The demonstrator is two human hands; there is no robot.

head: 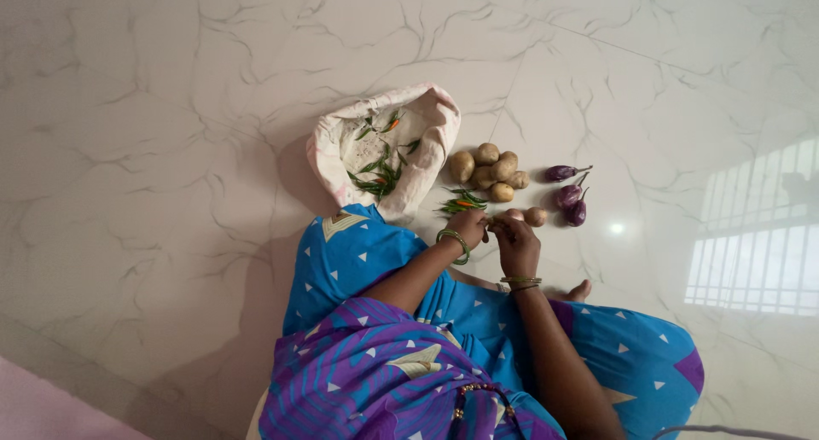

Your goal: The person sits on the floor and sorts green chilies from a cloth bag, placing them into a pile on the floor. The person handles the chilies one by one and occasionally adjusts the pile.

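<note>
Head view is looking down at a person sitting on a white marble floor (171, 107), with blue and purple patterned cloth spreading over the lap. Both hands are meeting just in front of the knees. The left hand (467, 227), wearing a green bangle at the wrist, is curling closed, and the right hand (516, 240), with thin bangles, is also curling closed; they are pinching something small between them, too small to tell for sure, though it is appearing thin and green like a chilli.

Just beyond the left hand, a small heap of green chillies (461, 203) is lying on the floor, slim, glossy and pointed, with one showing an orange-red tip. Farther from the person, a white cloth bag (337, 146) with pink markings is lying open, holding more green chillies (380, 176) scattered inside. Beside the bag, a pile of pale brown potatoes (490, 171) is sitting, one of them resting just beside the right hand. Three small purple brinjals (570, 193) are lying next to the potatoes.
</note>
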